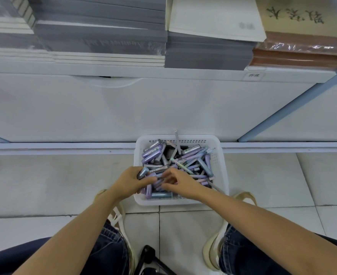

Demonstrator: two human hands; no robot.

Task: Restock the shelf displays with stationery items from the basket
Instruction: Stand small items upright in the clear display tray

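A white plastic basket (221,167) stands on the tiled floor against the shelf base, heaped with several purple, blue and grey pens and markers (185,157). My left hand (130,181) reaches over the basket's near left corner and is closed around a bundle of markers (143,172), a grey-blue one sticking out above the thumb. My right hand (180,183) is inside the near part of the basket, fingers curled among the pens; whether it grips one is unclear.
The white shelf (124,72) above carries stacks of wrapped grey notebooks (104,36), a white pad (213,16) and brown books (302,50). A blue upright (294,102) slants at right. My knees, shoes and a black stand (149,255) fill the near floor.
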